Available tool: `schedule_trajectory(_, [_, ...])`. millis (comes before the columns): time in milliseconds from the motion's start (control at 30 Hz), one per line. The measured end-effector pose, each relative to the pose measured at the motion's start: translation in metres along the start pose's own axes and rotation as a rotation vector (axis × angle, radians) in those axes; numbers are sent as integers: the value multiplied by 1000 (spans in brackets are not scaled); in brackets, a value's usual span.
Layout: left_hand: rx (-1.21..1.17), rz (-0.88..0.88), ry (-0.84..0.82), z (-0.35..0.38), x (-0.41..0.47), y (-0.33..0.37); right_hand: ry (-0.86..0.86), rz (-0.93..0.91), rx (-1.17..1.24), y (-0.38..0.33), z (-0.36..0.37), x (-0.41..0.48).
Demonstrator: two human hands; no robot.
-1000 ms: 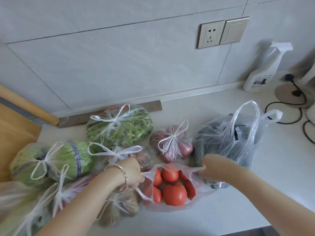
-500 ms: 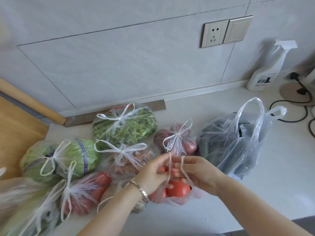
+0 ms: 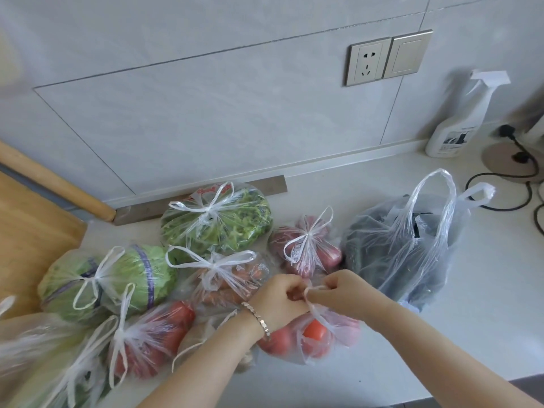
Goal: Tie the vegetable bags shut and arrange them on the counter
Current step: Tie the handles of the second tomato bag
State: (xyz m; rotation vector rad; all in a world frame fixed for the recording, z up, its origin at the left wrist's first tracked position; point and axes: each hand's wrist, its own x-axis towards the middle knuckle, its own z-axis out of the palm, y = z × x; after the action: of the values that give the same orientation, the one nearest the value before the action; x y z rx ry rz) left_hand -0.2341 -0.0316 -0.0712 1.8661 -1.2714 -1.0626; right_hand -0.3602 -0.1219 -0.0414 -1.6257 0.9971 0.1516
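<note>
While the tomato bag [image 3: 319, 338] is lying on the desk [image 3: 485, 295] right under both hands, the left hand [image 3: 279, 298] and the right hand [image 3: 346, 293] are each pinching its handles [image 3: 316, 288] just above it, with an untied bag [image 3: 397, 251] standing to its right.

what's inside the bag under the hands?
Red tomatoes show through the clear bag. The left hand and right hand pinch its handles above it and cover the upper part, so the count and anything deeper cannot be seen.
</note>
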Motion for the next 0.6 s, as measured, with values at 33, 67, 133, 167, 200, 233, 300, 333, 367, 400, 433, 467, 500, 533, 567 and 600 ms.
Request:
schedule_trajectory(33, [63,-13,57,-3,-3,-6,36,36,110,8,-2,3])
schedule_trajectory(67, [75,-33,117,-7,-6,-12,64,98,275,17,-5,6])
schedule_trajectory(133, [-171,-117,177,-13,-13,-24,66,265,675,37,-8,13])
schedule_trajectory(167, [-393,-161,198,-12,-16,-27,56,328,842,47,-7,17])
schedule_trajectory(200, [-606,-211,208,-9,-17,-29,50,358,961,56,-4,20])
schedule_trajectory(233, [-761,-257,189,-5,-18,-28,56,363,1030,63,-2,23])
schedule_trajectory(300, [-746,-353,63,1,-14,-24,68,340,1119,66,1,28])
schedule_trajectory(333, [-614,-373,-27,1,-10,-20,82,331,1156,64,1,32])
schedule_trajectory(367, [-447,-358,-96,1,-8,-16,105,327,1171,63,2,35])
schedule_trajectory(400, [-263,-310,-123,-1,-4,-15,129,316,1145,61,2,39])
schedule_trajectory(433, [-85,-239,-123,-2,-2,-15,158,308,1088,61,2,43])
schedule_trajectory(467, [74,-160,-115,-4,-2,-18,186,306,1027,62,3,47])
schedule_trajectory(500, [193,-92,-124,-6,-4,-22,214,319,978,65,4,50])
schedule_trajectory(533, [301,-48,-146,-9,-8,-29,242,352,949,70,5,53])
schedule_trajectory(567, [394,-15,-171,-11,-13,-37,267,398,949,76,6,55])
schedule_trajectory(600, [466,1,-191,-13,-19,-48,289,445,964,80,8,56])
